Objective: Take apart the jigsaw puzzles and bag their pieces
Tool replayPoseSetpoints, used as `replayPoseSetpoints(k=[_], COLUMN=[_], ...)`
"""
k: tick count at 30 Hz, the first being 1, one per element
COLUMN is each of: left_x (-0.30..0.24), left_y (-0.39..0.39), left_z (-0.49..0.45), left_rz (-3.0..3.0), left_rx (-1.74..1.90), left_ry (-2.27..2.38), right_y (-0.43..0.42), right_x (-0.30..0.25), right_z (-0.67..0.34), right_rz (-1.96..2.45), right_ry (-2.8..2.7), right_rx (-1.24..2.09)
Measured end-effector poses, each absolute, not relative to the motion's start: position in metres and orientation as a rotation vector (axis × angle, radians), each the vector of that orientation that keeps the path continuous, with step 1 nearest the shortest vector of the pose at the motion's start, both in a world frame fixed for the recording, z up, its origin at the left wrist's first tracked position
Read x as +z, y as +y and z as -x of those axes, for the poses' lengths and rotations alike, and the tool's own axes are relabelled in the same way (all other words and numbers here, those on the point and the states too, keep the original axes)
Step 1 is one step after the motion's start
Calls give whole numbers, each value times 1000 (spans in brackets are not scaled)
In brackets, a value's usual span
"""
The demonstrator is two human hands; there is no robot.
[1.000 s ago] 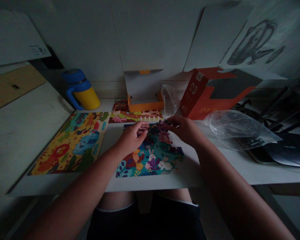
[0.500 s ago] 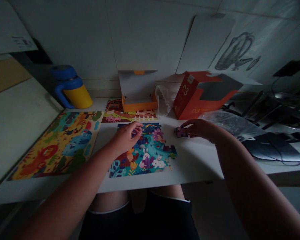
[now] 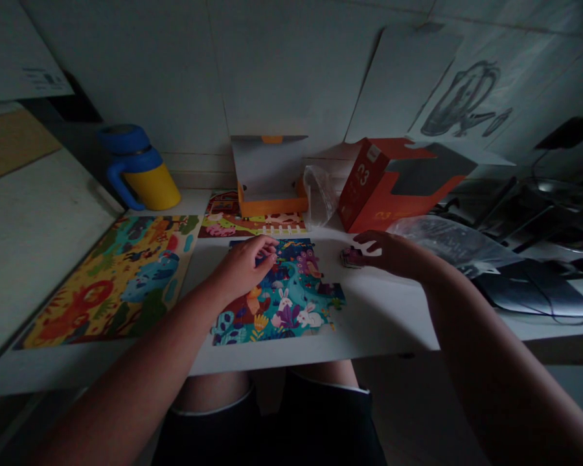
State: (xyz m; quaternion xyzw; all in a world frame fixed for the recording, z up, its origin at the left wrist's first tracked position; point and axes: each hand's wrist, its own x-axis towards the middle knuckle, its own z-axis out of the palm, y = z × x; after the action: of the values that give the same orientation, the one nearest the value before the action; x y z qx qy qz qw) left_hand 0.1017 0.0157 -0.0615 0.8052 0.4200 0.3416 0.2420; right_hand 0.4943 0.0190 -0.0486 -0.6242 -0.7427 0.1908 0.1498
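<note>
A partly assembled jigsaw puzzle with white rabbits and teal plants lies on the white table, its right edge uneven. My left hand rests over its upper left part, fingers loosely bent and the thumb apart, with nothing visible in them. To the right of the puzzle sits a small stack of loose puzzle pieces, dark and purple on top. My right hand is beside that stack with fingers and thumb apart. The thumb tip is close to the pieces; whether it touches them I cannot tell.
A yellow animal puzzle lies to the left, below a blue and yellow jug. Behind are a farm picture, an open orange box, a clear plastic bag and a red box. Another plastic wrapper lies right.
My right hand's fingers have spread and lifted slightly from the stack of puzzle pieces. My left hand has stayed in place on the puzzle.
</note>
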Motion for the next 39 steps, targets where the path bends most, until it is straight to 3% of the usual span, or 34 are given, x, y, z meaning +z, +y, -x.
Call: replayPoseSetpoints(k=[14,21,27,39], left_x=[-57,-53,-51,-25], left_y=[19,19,18,-16], left_z=[-92,-91,-90,-54], left_rz=[-2242,-2277,-2277,-2195], left_rx=[980,971,981,1101], left_ry=[1200,1214,1222,1496], right_y=[21,19,-11,-65], right_x=[-44,-52,-37,-44], right_z=[-484,-494,-479,-426], right_rz=[1617,1619,1538,1482], right_ry=[-2536,-2529,-2406,-2592], right_rx=[331,326,91,359])
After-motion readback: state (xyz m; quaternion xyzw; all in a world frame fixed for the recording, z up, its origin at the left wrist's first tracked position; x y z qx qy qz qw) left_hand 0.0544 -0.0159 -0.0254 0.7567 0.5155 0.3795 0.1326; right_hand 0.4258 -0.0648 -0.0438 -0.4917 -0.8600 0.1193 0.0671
